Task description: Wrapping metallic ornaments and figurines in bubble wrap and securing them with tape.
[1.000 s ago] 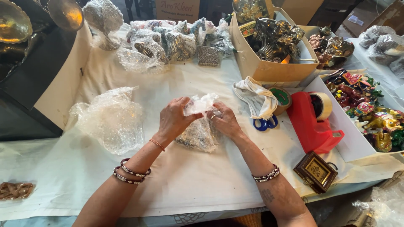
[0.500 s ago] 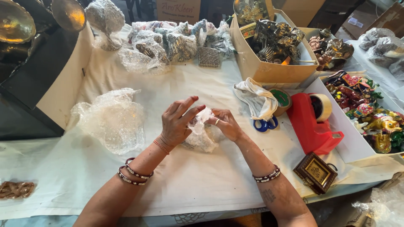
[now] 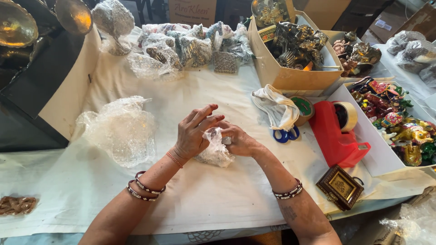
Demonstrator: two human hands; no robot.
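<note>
A small item wrapped in clear bubble wrap (image 3: 215, 152) rests on the white-covered table (image 3: 204, 199), held between both hands. My left hand (image 3: 193, 134) grips the top of the bundle with the fingers half spread. On the bundle's right side, my right hand (image 3: 238, 139) pinches the wrap. What is inside the wrap is mostly hidden; only a dark round spot shows at the top.
A loose heap of bubble wrap (image 3: 119, 129) lies to the left. A red tape dispenser (image 3: 338, 131), blue scissors (image 3: 285, 134), a white cloth (image 3: 277, 106) and a small framed picture (image 3: 340, 186) sit to the right. Cardboard boxes of figurines (image 3: 290, 45) and wrapped items (image 3: 181, 45) line the back.
The bundle has been folded smaller and tighter. Both hands have closed in over its top, the left fingers lifting and spreading.
</note>
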